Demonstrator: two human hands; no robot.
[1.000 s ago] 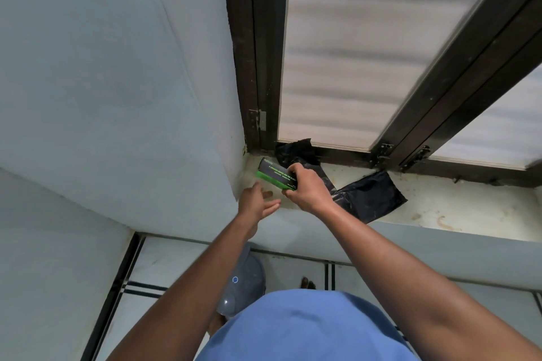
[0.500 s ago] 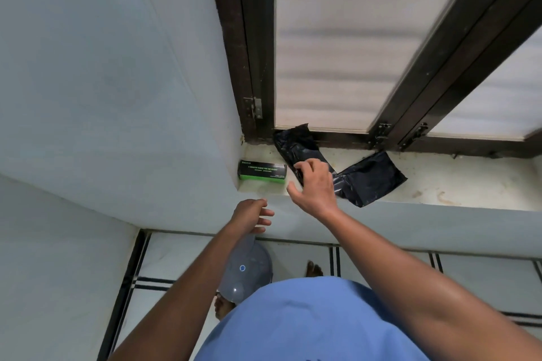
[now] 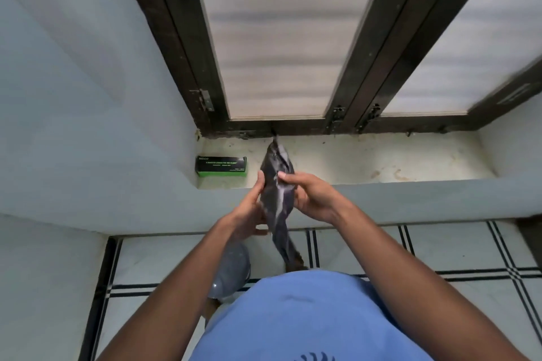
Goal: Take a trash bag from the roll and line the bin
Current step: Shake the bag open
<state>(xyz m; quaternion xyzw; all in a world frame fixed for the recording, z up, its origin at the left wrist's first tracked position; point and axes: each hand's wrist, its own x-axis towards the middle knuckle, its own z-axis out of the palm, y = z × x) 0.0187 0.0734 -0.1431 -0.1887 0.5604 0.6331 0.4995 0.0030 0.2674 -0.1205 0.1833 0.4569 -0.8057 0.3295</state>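
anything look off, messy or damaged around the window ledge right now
Nothing serious. The window ledge is stained and grimy, mostly along the frame. The box sits squarely on it, and both hands hold the black bag, crumpled and not yet opened.

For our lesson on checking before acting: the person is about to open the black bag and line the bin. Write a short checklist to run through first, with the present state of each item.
1. Bag in hand: ok. The left hand and right hand both grip the black trash bag.
2. Bag clear of the sill: ok. It is lifted above the window sill.
3. Bag mouth found and opened: not ok. It hangs bunched and closed.
4. Box of bags out of the way: ok. The green and black box rests on the sill, apart from the hands.
5. Bin ready and open: cannot tell. Only part of a grey object shows below the left arm.
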